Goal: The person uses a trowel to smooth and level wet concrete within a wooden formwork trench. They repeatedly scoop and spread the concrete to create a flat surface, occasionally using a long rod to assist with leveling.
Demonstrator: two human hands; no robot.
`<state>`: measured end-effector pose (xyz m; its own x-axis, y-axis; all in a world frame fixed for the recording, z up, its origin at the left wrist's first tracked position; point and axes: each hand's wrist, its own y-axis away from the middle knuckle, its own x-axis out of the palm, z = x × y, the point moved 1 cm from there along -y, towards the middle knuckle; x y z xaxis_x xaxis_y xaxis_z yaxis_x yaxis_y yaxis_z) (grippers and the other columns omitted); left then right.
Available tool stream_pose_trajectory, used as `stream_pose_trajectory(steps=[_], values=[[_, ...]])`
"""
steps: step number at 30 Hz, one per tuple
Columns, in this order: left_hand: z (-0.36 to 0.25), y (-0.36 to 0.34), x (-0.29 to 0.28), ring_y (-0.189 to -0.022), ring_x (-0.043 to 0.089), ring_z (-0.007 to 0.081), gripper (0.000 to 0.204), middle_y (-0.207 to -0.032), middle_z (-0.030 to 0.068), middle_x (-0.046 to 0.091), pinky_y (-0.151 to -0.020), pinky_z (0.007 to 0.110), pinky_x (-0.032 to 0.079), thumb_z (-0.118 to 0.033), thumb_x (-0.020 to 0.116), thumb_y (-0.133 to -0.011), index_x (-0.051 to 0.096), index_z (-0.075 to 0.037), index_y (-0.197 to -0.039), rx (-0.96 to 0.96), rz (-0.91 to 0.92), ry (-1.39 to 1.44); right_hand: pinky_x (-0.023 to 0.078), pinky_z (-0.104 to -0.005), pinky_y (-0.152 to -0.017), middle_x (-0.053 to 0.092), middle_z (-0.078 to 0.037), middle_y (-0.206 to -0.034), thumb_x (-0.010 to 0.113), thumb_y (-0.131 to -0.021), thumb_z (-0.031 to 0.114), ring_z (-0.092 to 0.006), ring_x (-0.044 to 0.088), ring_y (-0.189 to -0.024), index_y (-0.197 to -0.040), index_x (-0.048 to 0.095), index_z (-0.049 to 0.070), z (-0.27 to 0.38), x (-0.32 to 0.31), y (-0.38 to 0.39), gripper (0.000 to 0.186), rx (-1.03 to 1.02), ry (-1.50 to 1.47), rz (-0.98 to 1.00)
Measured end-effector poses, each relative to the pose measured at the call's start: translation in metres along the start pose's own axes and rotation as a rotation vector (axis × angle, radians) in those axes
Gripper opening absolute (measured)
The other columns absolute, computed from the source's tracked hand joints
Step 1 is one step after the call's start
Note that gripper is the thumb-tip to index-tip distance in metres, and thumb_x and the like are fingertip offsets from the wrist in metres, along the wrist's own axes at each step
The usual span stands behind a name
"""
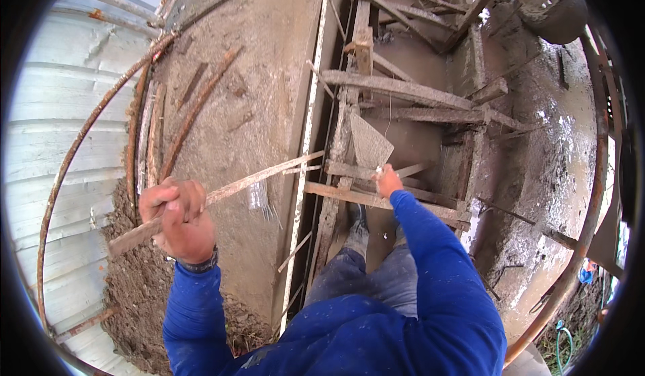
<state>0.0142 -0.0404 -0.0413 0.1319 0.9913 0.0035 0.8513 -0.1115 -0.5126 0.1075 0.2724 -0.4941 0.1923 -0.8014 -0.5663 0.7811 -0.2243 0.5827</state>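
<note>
My left hand (180, 218) is closed around one end of a long, thin wooden strip (262, 172). The strip slants up to the right, and its far end reaches the pale edge of a long board (310, 107). In my right hand (388, 181) is a trowel, its handle mostly hidden by my fingers. The trowel's grey, mortar-coated blade (369, 144) points away from me, above or against the muddy timber framing (340, 134); I cannot tell whether it touches. Just below my right hand runs a wooden crosspiece (376, 200).
Wet grey-brown concrete (269, 73) lies left of the long board. Old timbers (195, 114) and dirt (138, 285) border a corrugated metal wall (74, 120). Braced beams (403, 90) span the trench where my boots (358, 221) stand. A muddy wheel (547, 3) is far right.
</note>
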Motion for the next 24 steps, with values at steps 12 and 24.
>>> stream_pose_trajectory(steps=[12, 24], values=[[0.002, -0.006, 0.009, -0.052, 0.032, 0.006, 0.012, -0.068, -0.0031, 0.039, -0.052, 0.026, 0.029, -0.014, 0.058, -0.099, 0.061, -0.008, -0.109, -0.036, -0.05, -0.001, 0.055, -0.0498, -0.094, 0.072, -0.021, -0.113, 0.063, -0.091, 0.033, -0.0385, 0.068, -0.11, -0.11, 0.074, 0.014, 0.002, -0.185, -0.054, 0.029, -0.347, 0.82, 0.206], [0.0, -0.002, 0.019, -0.05, 0.034, 0.006, 0.011, -0.067, -0.0048, 0.039, -0.052, 0.026, 0.03, -0.013, 0.059, -0.1, 0.059, -0.011, -0.11, -0.067, -0.186, -0.121, 0.055, -0.0494, -0.095, 0.073, -0.019, -0.115, 0.063, -0.092, 0.04, -0.0406, 0.069, -0.108, -0.115, 0.076, 0.017, 0.056, -0.147, -0.151, 0.035, -0.523, 0.954, 0.47]])
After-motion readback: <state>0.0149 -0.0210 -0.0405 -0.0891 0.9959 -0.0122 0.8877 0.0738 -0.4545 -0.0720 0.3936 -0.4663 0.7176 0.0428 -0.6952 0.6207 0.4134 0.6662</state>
